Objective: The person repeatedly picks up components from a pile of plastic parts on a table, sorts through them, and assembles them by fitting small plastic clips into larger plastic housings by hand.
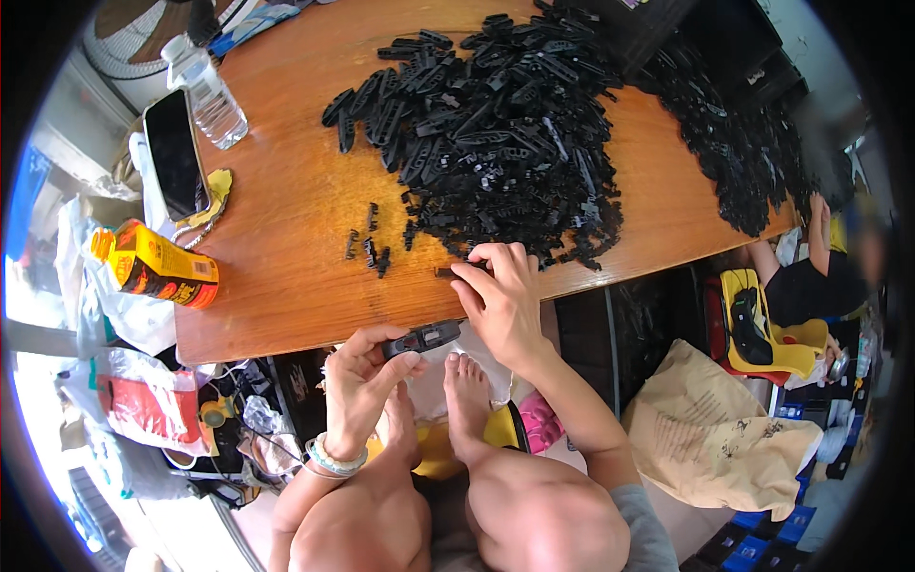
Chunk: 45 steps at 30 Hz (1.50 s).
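Below the table's front edge, my left hand (360, 379) pinches an oblong black plastic part (426, 338) between thumb and fingers. Just above the edge, my right hand (507, 303) has its thumb and fingertips closed on a small black plastic piece (450, 272), partly covered by the fingers. Beyond it rises a big heap of black plastic parts (496, 133), with long slotted pieces at the back and smaller ones toward me. A few small black clips (371, 250) lie apart on the wood, left of the heap.
The wooden table (276, 248) carries an orange bottle (157, 265), a phone (175, 157) and a clear bottle (208, 93) at left. A second black heap (739, 143) lies at right, near another person (810, 272). A brown paper bag (710, 429) stands below.
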Tool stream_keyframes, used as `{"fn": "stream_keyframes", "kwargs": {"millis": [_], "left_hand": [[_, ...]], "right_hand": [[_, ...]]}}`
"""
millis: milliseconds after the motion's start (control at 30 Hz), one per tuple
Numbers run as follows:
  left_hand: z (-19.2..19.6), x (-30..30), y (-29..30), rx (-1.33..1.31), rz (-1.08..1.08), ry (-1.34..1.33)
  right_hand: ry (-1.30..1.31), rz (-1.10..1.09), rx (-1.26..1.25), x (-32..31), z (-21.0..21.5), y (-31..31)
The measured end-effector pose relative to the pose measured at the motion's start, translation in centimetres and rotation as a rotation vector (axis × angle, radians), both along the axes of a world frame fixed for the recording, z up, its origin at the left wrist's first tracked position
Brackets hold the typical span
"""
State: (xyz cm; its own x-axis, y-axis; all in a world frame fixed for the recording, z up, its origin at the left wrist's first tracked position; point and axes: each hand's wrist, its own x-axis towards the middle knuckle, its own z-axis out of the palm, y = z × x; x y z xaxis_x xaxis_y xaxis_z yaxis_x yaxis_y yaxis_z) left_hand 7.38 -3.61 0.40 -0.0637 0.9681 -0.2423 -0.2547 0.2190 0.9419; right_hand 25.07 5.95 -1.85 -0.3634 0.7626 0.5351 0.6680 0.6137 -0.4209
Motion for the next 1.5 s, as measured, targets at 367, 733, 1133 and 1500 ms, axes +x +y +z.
{"fn": "stream_keyframes", "kwargs": {"millis": [367, 733, 1133, 1500], "left_hand": [[0.0, -1.4, -0.4, -0.043, -0.009, -0.041], [-0.3, -1.1, -0.4, -0.041, -0.033, -0.092], [-0.1, -0.7, -0.3, 0.15, -0.117, 0.36], [1.2, -6.7, 8.9, 0.49, -0.17, 1.09]], "right_hand": [[0.248, 0.351, -0.05, -1.7, 3.6, -3.9], [0.138, 0.335, -0.067, -1.2, 3.4, -4.9], [0.41, 0.251, -0.78, 0.4, 1.0, -6.0], [-0.106, 0.349, -0.724, 5.0, 5.7, -1.9]]}}
